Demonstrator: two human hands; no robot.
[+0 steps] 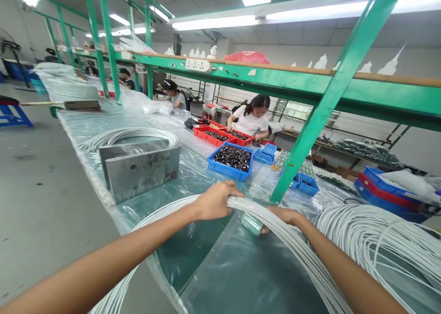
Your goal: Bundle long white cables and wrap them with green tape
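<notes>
Plain white on the cable bundle near the middle and on the loose coils at the near right. Pale see-through green on the tape roll. Dull grey on the metal block at the left. Bright blue on the tray of glossy black parts; red on the far trays. Green paint on the shelf frame; glossy clear on the table sheeting.

On the bench, the left hand grips a wire bundle from above; the right hand holds a tape roll beneath it. Metal blocks stand left, a parts bin behind, a wire heap right.
</notes>
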